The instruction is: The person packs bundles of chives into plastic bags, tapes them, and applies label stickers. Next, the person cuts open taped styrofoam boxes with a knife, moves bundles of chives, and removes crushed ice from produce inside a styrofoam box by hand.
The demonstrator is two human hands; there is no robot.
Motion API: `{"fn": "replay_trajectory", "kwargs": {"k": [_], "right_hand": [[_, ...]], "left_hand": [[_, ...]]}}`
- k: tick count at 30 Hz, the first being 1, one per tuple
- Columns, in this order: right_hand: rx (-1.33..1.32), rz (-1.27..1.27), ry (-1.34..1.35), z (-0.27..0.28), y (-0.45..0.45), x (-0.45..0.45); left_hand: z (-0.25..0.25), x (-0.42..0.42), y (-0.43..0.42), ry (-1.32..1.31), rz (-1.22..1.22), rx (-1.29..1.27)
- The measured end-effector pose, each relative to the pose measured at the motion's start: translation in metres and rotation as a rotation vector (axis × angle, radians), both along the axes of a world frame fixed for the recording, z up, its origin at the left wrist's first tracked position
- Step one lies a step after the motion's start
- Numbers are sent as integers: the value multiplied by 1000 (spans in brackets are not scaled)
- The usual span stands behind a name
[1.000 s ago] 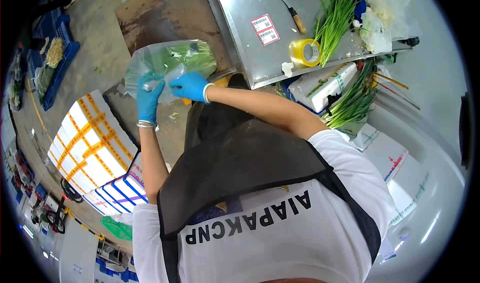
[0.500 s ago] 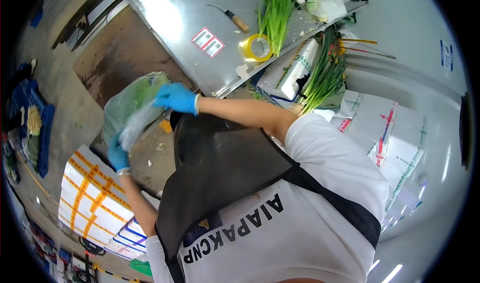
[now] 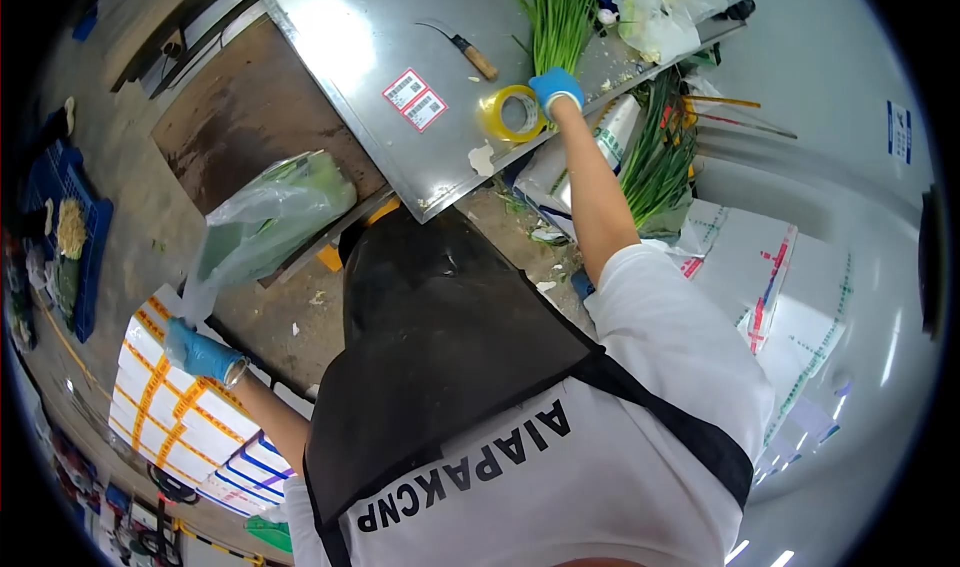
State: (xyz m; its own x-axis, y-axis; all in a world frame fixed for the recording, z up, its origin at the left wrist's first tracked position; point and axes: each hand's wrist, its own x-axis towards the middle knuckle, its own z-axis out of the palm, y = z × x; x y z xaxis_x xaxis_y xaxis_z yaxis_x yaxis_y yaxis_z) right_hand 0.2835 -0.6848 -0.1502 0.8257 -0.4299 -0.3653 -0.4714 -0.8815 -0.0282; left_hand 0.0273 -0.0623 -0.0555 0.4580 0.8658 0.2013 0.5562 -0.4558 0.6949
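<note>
Bag (image 3: 275, 212) of greens, clear plastic, lies on brown board (image 3: 225, 107). Long axis runs diagonally in the head view: stuffed end points upper right toward the metal table (image 3: 350, 87), loose thin end points lower left, out past the board's edge. Left hand (image 3: 200, 352), blue glove, is at that loose end, fingers pointing up and left; cannot tell if plastic is pinched or only touched.

Right hand (image 3: 556, 89), also blue glove, is over the near end of a green bunch (image 3: 558, 22) on the table. Bunch's long axis runs almost straight up the view, leafy part fanning toward the top edge, narrow end under the glove. Fingers mostly hidden, so grip width and closure can't be told.

Yellow tape roll (image 3: 493, 117) sits just beside the right hand, on its left. Knife (image 3: 478, 59) farther left, handle lower right, blade tip upper left. Labels (image 3: 413, 99) lie flat left of the tape roll. Orange-taped box (image 3: 150, 407) is on the floor side, beneath the left hand in view.
</note>
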Motion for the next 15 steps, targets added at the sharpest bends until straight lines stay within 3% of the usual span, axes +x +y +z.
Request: {"fn": "replay_trajectory", "kwargs": {"k": [2,3,4,6,7,9,12,13,15], "right_hand": [[328,57,14,-32,-42,5],[807,-388,-54,14,-20,-5],[1005,-527,-69,24,-22,-9],[1214,-699,-220,39,-15,-23],[1222,-705,-235,34,-21,-26],[1243,-714,-270,18,-31,-30],[322,-309,-231,1,-21,-12],[23,-214,-169,28,11,-14],[-57,-126,-14,12,0,-5]], "left_hand": [[18,-1,-3,-192,180,-48],[12,-14,19,-89,190,54],[19,-16,19,-151,303,-12],[38,-19,15,-271,526,-147],[30,-37,31,-284,431,-81],[26,-48,42,-373,474,-215],[-4,-73,72,-397,395,-354],[-6,-75,73,-404,359,-380],[1,-73,67,-431,324,-414]]}}
